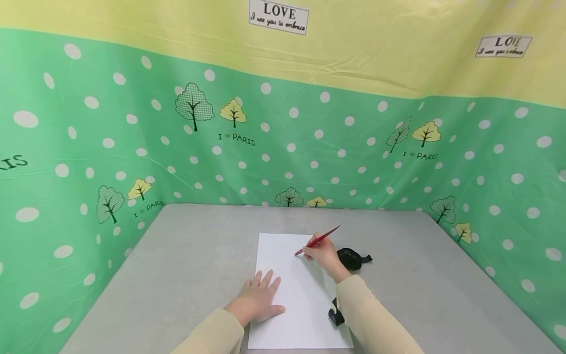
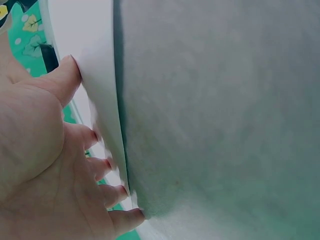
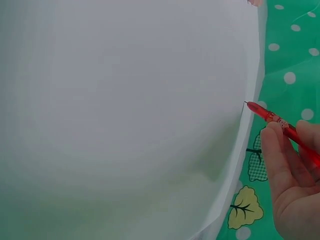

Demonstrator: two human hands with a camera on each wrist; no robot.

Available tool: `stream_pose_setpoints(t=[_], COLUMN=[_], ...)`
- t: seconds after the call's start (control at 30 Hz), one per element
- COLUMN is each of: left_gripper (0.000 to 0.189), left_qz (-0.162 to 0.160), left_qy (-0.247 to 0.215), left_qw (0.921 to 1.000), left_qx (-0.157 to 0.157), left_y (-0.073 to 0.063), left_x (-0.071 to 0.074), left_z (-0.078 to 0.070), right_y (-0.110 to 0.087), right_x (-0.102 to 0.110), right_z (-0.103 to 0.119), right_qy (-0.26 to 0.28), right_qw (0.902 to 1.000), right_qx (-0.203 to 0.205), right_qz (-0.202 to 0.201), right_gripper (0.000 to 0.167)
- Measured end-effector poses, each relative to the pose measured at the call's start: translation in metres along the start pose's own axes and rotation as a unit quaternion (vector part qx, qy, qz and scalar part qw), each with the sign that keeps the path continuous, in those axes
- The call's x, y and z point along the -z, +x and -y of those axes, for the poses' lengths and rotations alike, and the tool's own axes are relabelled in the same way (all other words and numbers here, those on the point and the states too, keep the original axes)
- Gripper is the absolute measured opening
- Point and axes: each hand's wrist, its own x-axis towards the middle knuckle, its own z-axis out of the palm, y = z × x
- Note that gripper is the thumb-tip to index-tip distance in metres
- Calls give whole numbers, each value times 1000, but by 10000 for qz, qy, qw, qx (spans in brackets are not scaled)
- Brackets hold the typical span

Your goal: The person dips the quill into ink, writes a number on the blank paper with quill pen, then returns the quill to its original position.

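Note:
A white sheet of paper (image 1: 289, 290) lies on the grey table with its long side running away from me. My left hand (image 1: 258, 301) rests flat on its left edge, fingers spread and thumb stretched to the right. From below, the left wrist view shows the same hand (image 2: 55, 150) with its fingertips along the paper's edge. Toward the sheet's upper right, my right hand (image 1: 322, 253) pinches a slim red pen (image 1: 325, 235), tilted with its tip down at the paper. In the right wrist view the pen's fine nib and red barrel (image 3: 287, 129) show clearly between thumb and fingers.
Just right of the right hand sits a rounded, glossy black object (image 1: 350, 259) with a short tab. Another black piece (image 1: 336, 315) lies at the paper's right edge, partly hidden by the right sleeve. Behind the table (image 1: 199, 246) hangs a green dotted curtain (image 1: 247, 162) with a yellow top.

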Motion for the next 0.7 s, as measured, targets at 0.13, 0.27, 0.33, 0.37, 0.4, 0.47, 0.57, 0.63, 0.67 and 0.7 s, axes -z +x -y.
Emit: stream_pose_setpoints(t=[0.13,0.27,0.33,0.37,0.4,0.47,0.57,0.63,0.67,0.7], left_gripper=[72,72,72,72,72,72,72,72,72,72], left_qz=[15,4,-8,-10,-18,-22,-27,-37,-44,-47], left_qy=[-8,-18,-13,-11,-9,-8,-32,-41,-48,-52], left_qw=[10000,10000,10000,10000,10000,10000,10000,10000,10000,10000], left_qx=[50,56,42,38,30,21,-6,-34,-46,-57], left_y=[0,-1,-2,-2,-2,-2,-2,-2,-3,-2], left_x=[0,0,0,0,1,1,1,2,2,2], left_z=[-1,-1,-1,-1,-1,-1,-1,-1,-1,0], right_y=[-1,-2,-2,-2,-2,-2,-3,-3,-4,-4], right_x=[0,1,1,1,1,1,1,1,1,2], right_z=[0,0,0,0,0,0,0,0,0,-1], right_qy=[22,22,40,49,53,76,80,56,47,48], right_qw=[10000,10000,10000,10000,10000,10000,9999,10000,10000,9999], right_qx=[29,31,10,12,6,9,-1,13,9,-3], right_qz=[36,58,51,48,55,61,74,81,87,92], right_gripper=[14,13,13,13,13,13,14,14,14,14])
